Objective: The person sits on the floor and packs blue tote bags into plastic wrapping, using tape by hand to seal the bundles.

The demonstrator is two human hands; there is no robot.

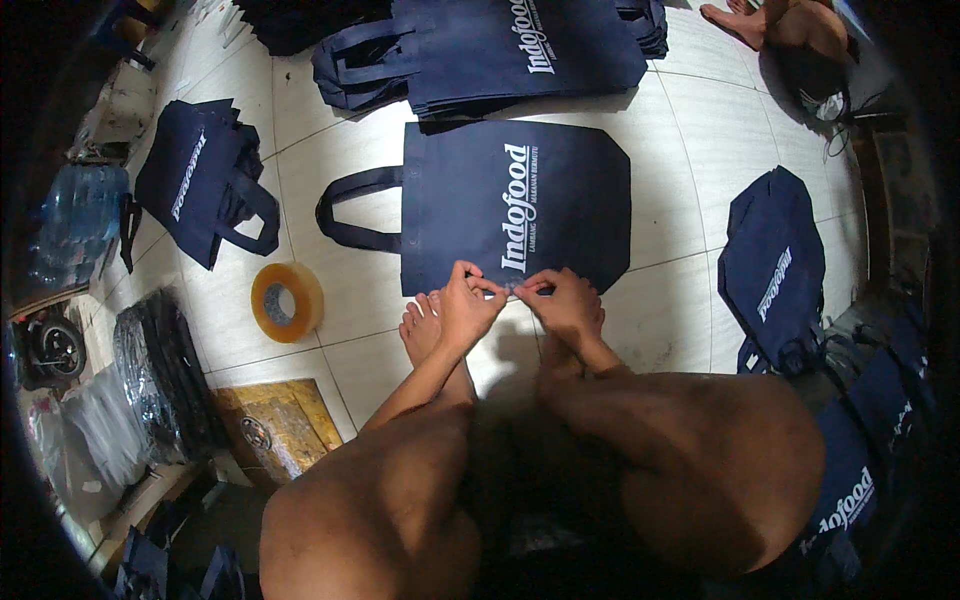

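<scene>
A dark navy tote bag [450, 220] with white print lies flat on the tiled floor in front of me, its handle loop stretching to the left. At the bag's near edge, my left hand [474, 306] is closed in a pinch. My right hand [568, 306] pinches right beside it, the fingertips of both almost meeting. Whether they grip the bag's edge or some small thing over it, I cannot make out. My bare feet are under and beside the hands, close to that edge.
A roll of clear tape [308, 298] lies left of the bag. Stacked navy bags [460, 60] stand beyond it, with more bags at left [185, 165] and right [765, 225]. Water bottles [85, 210] line the far left. Another person's foot [733, 25] shows at top right.
</scene>
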